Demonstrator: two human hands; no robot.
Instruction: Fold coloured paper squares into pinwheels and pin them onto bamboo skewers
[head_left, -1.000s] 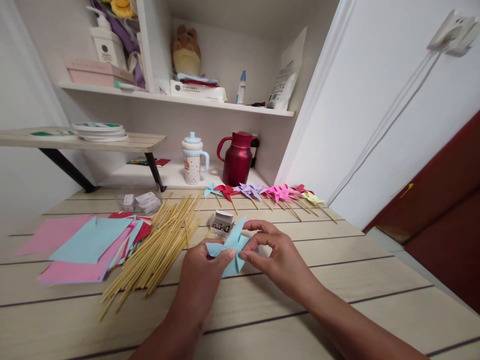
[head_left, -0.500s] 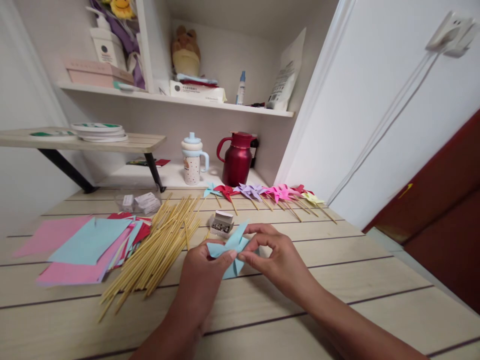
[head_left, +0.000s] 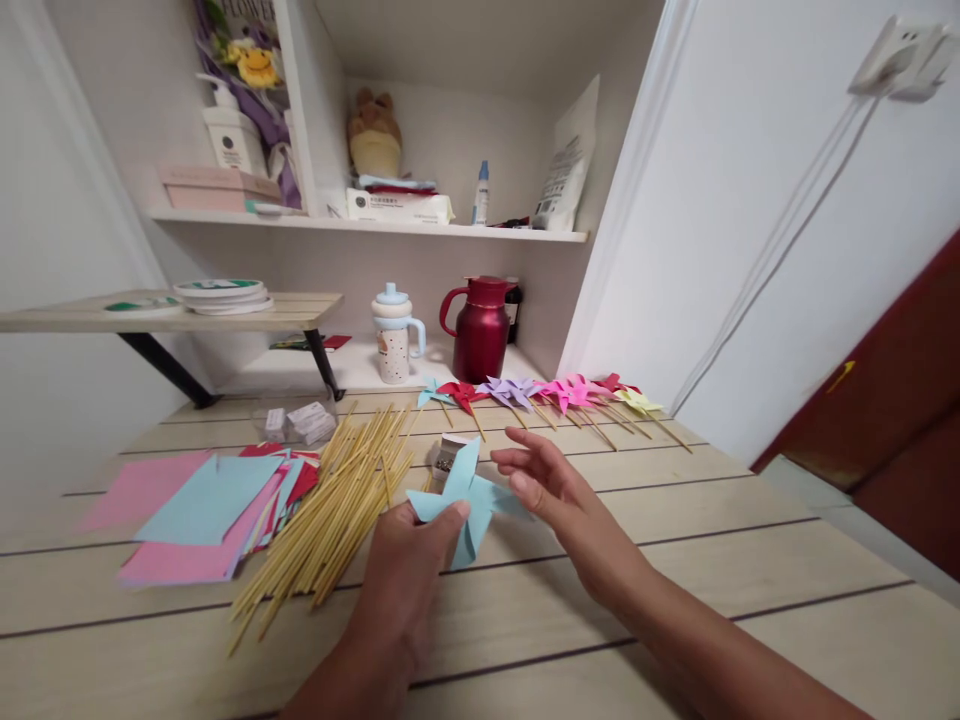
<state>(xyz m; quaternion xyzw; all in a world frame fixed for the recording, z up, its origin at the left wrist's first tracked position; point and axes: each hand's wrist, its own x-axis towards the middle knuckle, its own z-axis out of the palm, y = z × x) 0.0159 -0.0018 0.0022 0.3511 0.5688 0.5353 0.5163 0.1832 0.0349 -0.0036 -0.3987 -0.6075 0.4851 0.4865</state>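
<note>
A light blue paper pinwheel [head_left: 471, 492] with folded blades is pinched at its middle by my left hand [head_left: 414, 560], the thumb lying on its front. My right hand [head_left: 559, 500] hovers just right of the pinwheel, fingers apart and holding nothing. Behind the pinwheel and partly covered by it, a small open box of metal pins [head_left: 444, 460] stands on the table. Left of my left hand lies a loose pile of thin wooden sticks [head_left: 330, 520]. Farther left are stacked coloured paper sheets [head_left: 206, 500], a light blue one on top.
Finished pinwheels on sticks [head_left: 510, 392] lie in a row along the table's back. A red thermos jug [head_left: 480, 335] and a white cup with a blue lid [head_left: 393, 345] stand behind. A small raised shelf [head_left: 300, 310] holds round discs; a clear container [head_left: 300, 422] holds small boxes.
My right hand has let go of the pinwheel and drawn back to the right, its fingers opening. My left hand keeps hold. The view has tilted slightly upward.
</note>
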